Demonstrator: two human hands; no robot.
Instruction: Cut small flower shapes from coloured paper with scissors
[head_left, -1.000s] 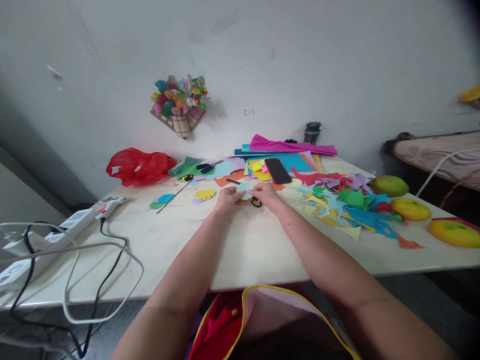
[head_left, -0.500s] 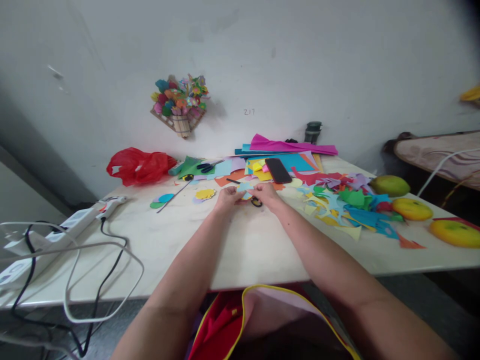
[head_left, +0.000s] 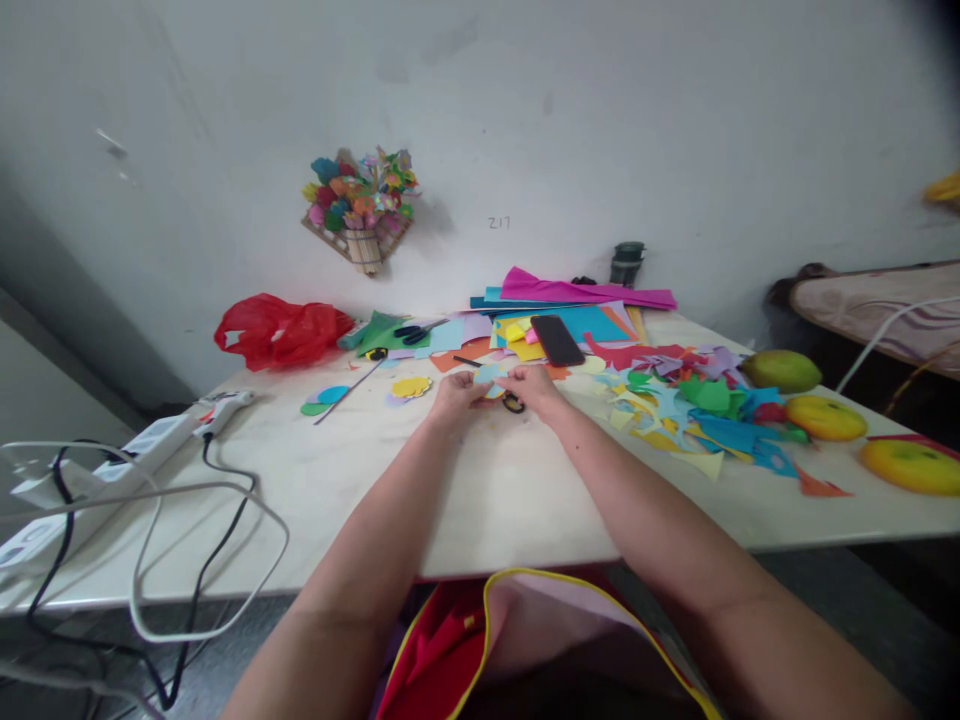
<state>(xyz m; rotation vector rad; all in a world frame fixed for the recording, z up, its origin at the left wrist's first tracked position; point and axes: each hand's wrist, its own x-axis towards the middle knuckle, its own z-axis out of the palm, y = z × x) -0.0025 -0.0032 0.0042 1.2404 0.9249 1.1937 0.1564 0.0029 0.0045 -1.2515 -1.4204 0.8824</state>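
Observation:
Between my two hands is a small light-blue paper piece, with a bit of yellow showing at its lower edge. My left hand pinches its left side, and my right hand pinches its right side. Just below my right fingers, a dark looped scissor handle rests on the table. A thin black stick lies behind my left fingers. To the left sit a yellow scalloped paper shape and blue and green paper circles.
A phone lies on coloured sheets at the back, near dark scissors. Heaped paper scraps and several mangoes are at the right. A red plastic bag and a power strip with cords are at the left.

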